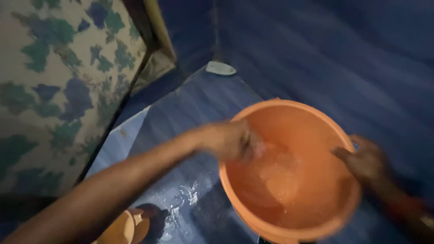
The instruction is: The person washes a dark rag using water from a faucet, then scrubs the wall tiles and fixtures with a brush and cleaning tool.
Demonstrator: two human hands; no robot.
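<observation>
Left hand dipped in orange bucket water, fingers' state indeterminable; right hand gripped rim, apparently steadying it.

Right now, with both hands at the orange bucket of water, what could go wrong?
1. The left hand stirs in the water; more may splash onto the already wet blue floor, likely slippery.
2. The right hand grips only the rim of the orange bucket; it might tip.
3. The small orange container nearby could be knocked.
</observation>
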